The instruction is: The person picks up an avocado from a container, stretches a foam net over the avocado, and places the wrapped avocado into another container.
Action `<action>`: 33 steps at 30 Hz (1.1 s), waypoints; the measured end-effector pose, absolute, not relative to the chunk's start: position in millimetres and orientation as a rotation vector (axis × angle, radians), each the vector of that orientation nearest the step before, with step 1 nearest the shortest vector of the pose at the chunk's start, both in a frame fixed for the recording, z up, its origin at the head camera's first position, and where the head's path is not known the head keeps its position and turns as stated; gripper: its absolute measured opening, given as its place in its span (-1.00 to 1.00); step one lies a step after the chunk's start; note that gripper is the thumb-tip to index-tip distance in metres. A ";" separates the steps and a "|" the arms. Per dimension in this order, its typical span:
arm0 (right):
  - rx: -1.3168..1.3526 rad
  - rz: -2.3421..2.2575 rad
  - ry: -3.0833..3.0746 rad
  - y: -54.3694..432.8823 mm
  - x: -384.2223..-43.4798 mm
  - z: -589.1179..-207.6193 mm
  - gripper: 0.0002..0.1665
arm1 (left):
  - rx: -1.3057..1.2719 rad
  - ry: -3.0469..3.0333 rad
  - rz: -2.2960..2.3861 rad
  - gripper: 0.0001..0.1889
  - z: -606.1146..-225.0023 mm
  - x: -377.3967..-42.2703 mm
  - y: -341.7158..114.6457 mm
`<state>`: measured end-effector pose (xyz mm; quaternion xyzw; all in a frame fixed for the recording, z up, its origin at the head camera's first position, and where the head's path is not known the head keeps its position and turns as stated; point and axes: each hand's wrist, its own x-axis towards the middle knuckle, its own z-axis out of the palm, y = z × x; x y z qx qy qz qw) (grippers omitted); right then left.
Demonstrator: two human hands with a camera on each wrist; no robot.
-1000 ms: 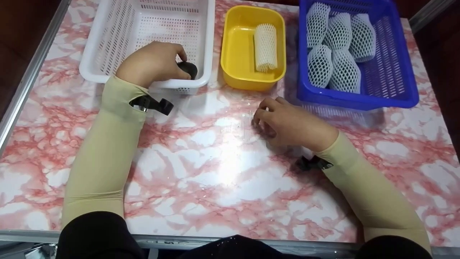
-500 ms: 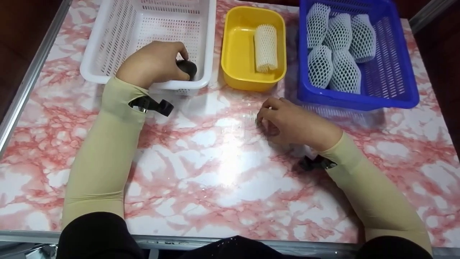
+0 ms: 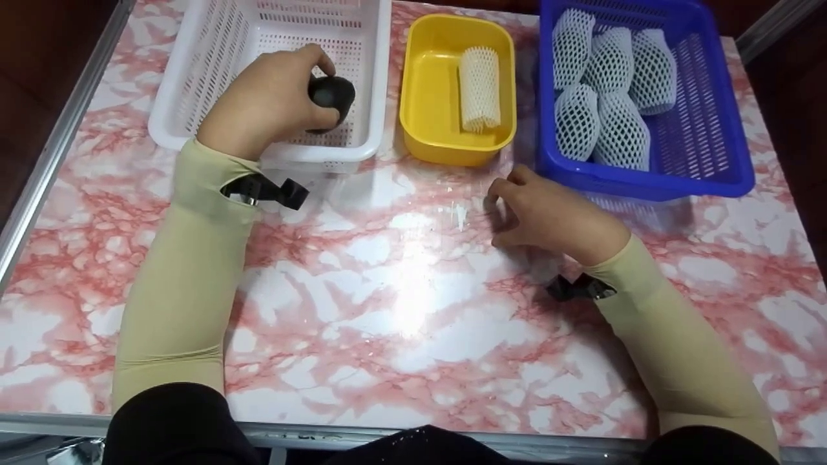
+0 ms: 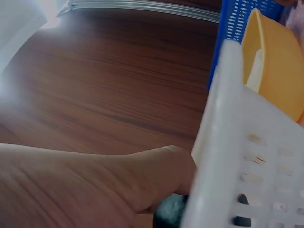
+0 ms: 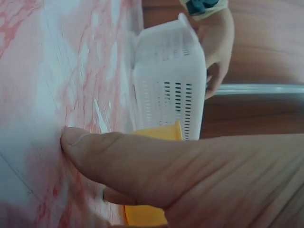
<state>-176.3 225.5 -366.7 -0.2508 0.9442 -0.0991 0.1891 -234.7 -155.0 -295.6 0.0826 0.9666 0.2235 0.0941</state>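
Note:
My left hand [image 3: 261, 103] pinches a dark oval avocado [image 3: 334, 97] between thumb and fingers, over the near right part of a white perforated basket [image 3: 323, 154]. In the left wrist view, a bit of the avocado's dark green skin [image 4: 169, 211] shows below the thumb, partly behind the basket's rim. My right hand [image 3: 559, 216] hovers at or just above the marbled tabletop, fingers loosely bent and holding nothing. The right wrist view shows its thumb [image 5: 109, 152] near the surface; most other fingers are hidden.
A yellow tub [image 3: 426, 90] in the middle holds a white foam net sleeve [image 3: 480, 90]. At the right, a blue basket [image 3: 698, 182] contains several net-wrapped dark green fruits [image 3: 623, 129]. The marbled table [image 3: 362, 323] ends in a metal edge near the body.
My left hand has raised the avocado from low by the white basket's near wall, so more of it shows. My right hand has shifted slightly right, its fingers spreading a little.

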 end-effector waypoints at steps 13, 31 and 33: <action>-0.703 -0.289 2.661 229.0 -174.7 -367.1 -0.50 | 0.424 3.018 0.886 -0.36 -270.6 -194.3 -122.2; -0.750 -0.279 2.678 229.7 -177.9 -370.4 -0.52 | 1.188 2.747 0.620 -0.30 -318.6 -162.0 -42.5; -0.763 -0.267 2.687 229.7 -178.3 -369.9 -0.46 | 1.223 2.704 0.594 -0.30 -328.3 -161.1 -34.3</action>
